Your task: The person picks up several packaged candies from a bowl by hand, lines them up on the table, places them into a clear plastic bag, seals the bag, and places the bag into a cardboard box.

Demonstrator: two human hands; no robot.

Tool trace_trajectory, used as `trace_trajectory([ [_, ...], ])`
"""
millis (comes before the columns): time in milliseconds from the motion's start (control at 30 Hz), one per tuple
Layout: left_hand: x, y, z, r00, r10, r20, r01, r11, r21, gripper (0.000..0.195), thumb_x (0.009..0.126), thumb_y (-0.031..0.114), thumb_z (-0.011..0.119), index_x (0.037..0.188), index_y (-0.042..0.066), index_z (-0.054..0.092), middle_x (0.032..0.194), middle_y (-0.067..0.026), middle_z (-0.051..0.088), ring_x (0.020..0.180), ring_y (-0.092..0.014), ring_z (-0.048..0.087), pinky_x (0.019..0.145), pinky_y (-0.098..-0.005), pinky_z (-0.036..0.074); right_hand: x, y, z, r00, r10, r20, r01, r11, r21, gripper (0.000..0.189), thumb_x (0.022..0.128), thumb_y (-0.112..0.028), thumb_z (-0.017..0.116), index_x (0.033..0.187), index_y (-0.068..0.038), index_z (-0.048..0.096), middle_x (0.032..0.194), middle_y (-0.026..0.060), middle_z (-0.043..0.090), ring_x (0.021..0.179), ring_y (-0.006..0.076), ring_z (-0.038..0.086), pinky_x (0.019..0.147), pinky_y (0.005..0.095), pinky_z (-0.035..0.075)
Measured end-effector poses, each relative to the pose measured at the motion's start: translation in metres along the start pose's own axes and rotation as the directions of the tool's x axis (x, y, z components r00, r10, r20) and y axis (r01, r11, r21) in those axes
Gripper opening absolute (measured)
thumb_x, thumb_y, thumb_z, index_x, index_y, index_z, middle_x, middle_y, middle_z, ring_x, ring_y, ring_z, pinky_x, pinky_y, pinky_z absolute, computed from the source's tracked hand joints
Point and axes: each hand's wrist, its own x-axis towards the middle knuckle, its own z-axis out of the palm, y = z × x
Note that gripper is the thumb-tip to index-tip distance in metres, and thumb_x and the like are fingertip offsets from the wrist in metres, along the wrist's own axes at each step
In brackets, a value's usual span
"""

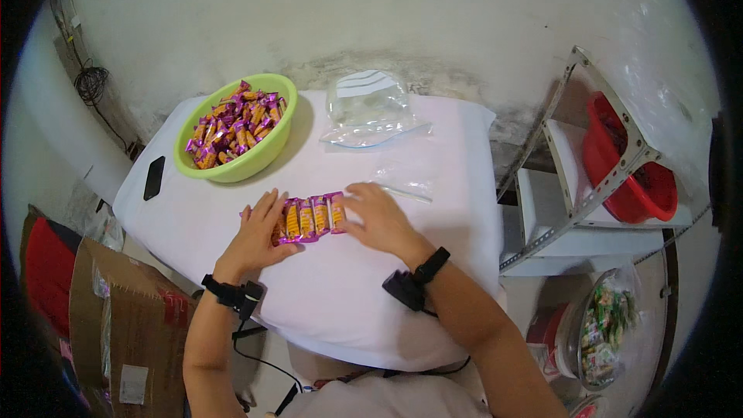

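A side-by-side row of small snack packets (306, 218) in purple and orange wrappers lies on the white-covered table (371, 296). My left hand (255, 232) rests at the row's left end, fingers spread and thumb apart, and partly hides the packets there. At the other end, my right hand (377, 217) curves around the last packet, with its thumb and fingers apart. Both hands touch the row from its two sides; neither visibly lifts a packet. Just beyond the right hand lies a flat clear zip bag (403, 177).
A green basin (284, 133) heaped with similar packets stands at the back left, beside a black phone (154, 178). Clear zip bags (371, 110) lie near the wall. A metal shelf (572, 215) with a red basin (609, 186) borders the right; a cardboard box (151, 325) stands left.
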Motion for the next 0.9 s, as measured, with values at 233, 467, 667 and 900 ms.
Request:
trace_trajectory([
  [233,-0.007,0.037,-0.005,0.985,-0.040,-0.167,-0.022,0.937,-0.350,0.056,0.085,0.028,0.068,0.132,0.004,0.053,0.142,-0.0233,0.043,0.130,-0.037,0.043,0.107,-0.0443,0.036,-0.023,0.042,-0.050,0.877,0.478,-0.054,-0.452,0.781,-0.430,0.021,0.079,-0.023,0.069,0.091,-0.006,0.067,0.096,0.0110,0.060,0.097,0.0304,0.057,0.080,0.0441,0.047],
  [467,0.013,0.104,0.041,0.961,-0.209,0.184,0.222,0.179,-0.958,0.026,0.095,0.019,0.061,0.116,0.006,0.063,0.104,-0.0041,0.065,0.091,-0.012,0.060,0.079,-0.0260,0.047,-0.026,0.042,-0.050,0.853,0.503,-0.139,-0.522,0.816,-0.249,0.016,0.085,-0.019,0.061,0.080,-0.006,0.070,0.086,0.0154,0.061,0.086,0.0353,0.060,0.076,0.0452,0.050],
  [667,0.062,0.139,0.080,0.908,-0.313,0.279,0.201,-0.261,-0.944,0.018,0.095,0.020,0.062,0.108,0.008,0.060,0.092,-0.0013,0.064,0.085,-0.010,0.061,0.068,-0.0226,0.048,-0.033,0.008,-0.048,0.901,0.386,-0.196,-0.392,0.920,0.009,0.009,0.082,-0.013,0.066,0.084,-0.005,0.068,0.083,0.0130,0.060,0.077,0.0313,0.061,0.069,0.0387,0.050],
  [900,0.074,0.149,0.100,0.921,-0.341,0.189,0.081,-0.306,-0.949,0.009,0.093,0.015,0.063,0.096,0.008,0.059,0.086,-0.0032,0.064,0.074,-0.012,0.064,0.054,-0.0215,0.049,-0.045,-0.011,-0.049,0.860,0.493,-0.135,-0.480,0.869,0.117,0.011,0.083,-0.016,0.065,0.084,-0.005,0.066,0.087,0.0139,0.061,0.079,0.0323,0.062,0.070,0.0411,0.050],
])
